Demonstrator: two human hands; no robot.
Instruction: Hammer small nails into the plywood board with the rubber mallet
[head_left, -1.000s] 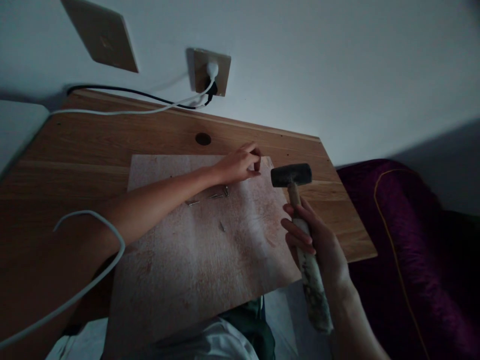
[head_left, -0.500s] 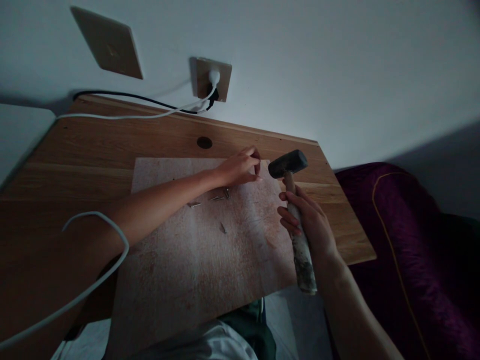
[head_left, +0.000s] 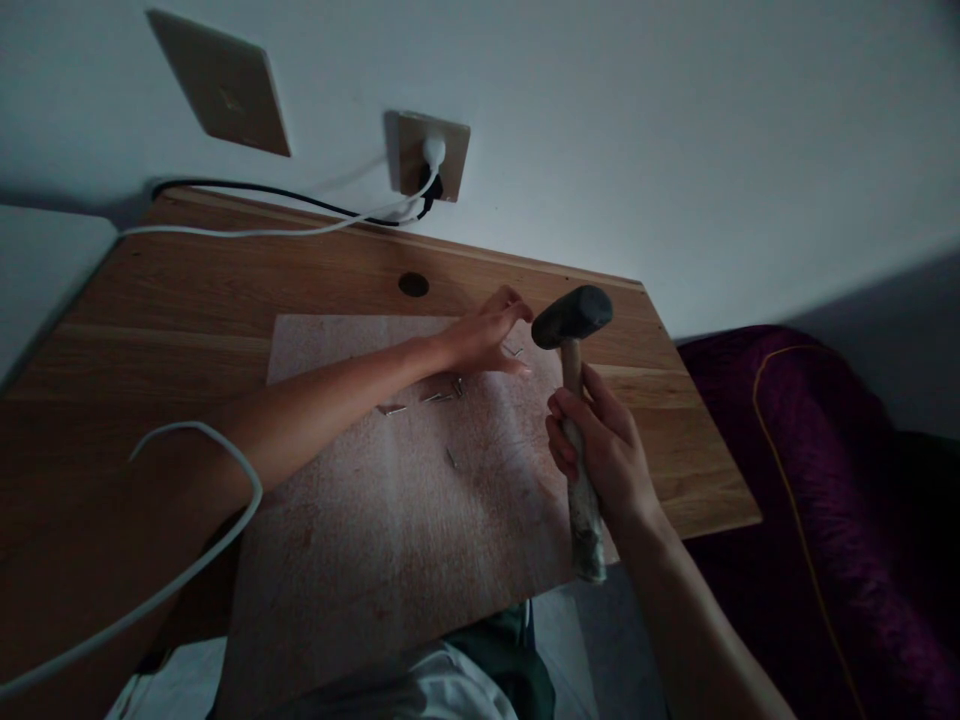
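My right hand (head_left: 604, 445) is wrapped round the wooden handle of a hammer (head_left: 576, 312), its dark head raised above the far right part of a thin wooden board (head_left: 360, 540). My left hand (head_left: 484, 335) reaches over the board's far edge, thumb and fingers spread apart. Between them a small nail (head_left: 514, 351) shows against the board; whether it stands or lies I cannot tell. Closer to me, several loose nails (head_left: 433, 397) lie on the board near my left wrist, and a single nail (head_left: 451, 458) lies nearer its middle.
The board rests on a wooden desk (head_left: 697, 480) against a wall. A wall socket (head_left: 450, 160) holds plugs with a white cable (head_left: 262, 233) and a black cable (head_left: 247, 187). Another white cable (head_left: 251, 470) passes across my left forearm. Purple fabric (head_left: 750, 440) lies to the right.
My left thumb and fingers have parted, uncovering the nail between them. The hammer in my right hand has shifted slightly left, its handle now more upright.
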